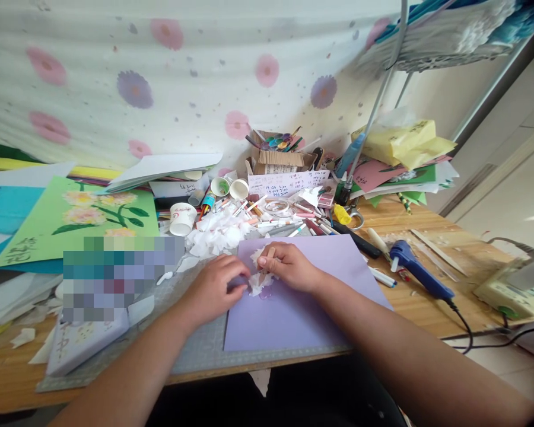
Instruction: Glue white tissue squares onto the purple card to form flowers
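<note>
Both hands pinch a small white paper flower [260, 279] lying on the lilac sheet [302, 296], near the sheet's upper left corner. The left hand [216, 290] grips its near-left edge; the right hand [289, 265] presses petals from above. Light fingertip pressure, with the sheet kept flat, seems best. The flower's long axis runs roughly away from the person, tip toward the far edge of the sheet.

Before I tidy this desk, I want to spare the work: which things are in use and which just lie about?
In use: left hand, right hand, white paper flower, purple sheet.
Lying about: blue glue gun, paper cups, pens, green flower picture.
</note>
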{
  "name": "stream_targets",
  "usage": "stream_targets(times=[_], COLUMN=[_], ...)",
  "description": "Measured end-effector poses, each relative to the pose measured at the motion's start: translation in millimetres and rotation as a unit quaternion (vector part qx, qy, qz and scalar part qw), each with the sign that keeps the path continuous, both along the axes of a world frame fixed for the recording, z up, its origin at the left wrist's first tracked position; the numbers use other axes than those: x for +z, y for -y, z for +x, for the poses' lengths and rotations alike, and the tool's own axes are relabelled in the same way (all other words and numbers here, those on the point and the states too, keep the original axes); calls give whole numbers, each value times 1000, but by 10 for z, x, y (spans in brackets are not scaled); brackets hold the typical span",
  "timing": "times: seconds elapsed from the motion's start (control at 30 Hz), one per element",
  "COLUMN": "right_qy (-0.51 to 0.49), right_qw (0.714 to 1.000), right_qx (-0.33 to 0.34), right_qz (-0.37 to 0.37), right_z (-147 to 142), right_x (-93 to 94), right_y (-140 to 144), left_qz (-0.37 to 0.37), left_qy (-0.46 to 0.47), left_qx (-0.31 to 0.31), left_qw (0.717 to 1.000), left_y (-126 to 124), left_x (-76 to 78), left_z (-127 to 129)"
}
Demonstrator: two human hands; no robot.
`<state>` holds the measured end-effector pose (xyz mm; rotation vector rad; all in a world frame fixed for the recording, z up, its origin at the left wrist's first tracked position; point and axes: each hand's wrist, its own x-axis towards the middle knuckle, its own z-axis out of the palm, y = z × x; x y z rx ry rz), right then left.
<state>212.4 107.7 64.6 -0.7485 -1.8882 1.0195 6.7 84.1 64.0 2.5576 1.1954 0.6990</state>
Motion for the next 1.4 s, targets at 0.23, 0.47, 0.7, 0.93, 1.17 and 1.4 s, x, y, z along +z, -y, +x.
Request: stream_targets(times=[0.23,0.47,0.7,0.93,1.17,1.4], right_qy=[-46,-81,-98,-119,-129,-131], right_qw=[997,993,991,988,986,984], right_qx=[-52,-74,-74,-75,-79,-91], right_qz=[-34,-46,-50,-58,-69,-76], right_z=[99,121,126,119,132,144], right_x=[31,2,-17,-36,-39,-39], right_y=[-30,-58,-78,-80,-85,-86], left_qz=[-39,-147,-147,-165,-157,-78], left_qy=[228,337,372,414,434,425], left_qx=[195,189,195,179,174,233], left_qw=[953,911,896,877,870,871], left_y=[-122,-91,-134,-137,-182,-238], left_x=[45,95,65,53,-20,-52], left_z=[-316,-276,-317,-320,-356,-435])
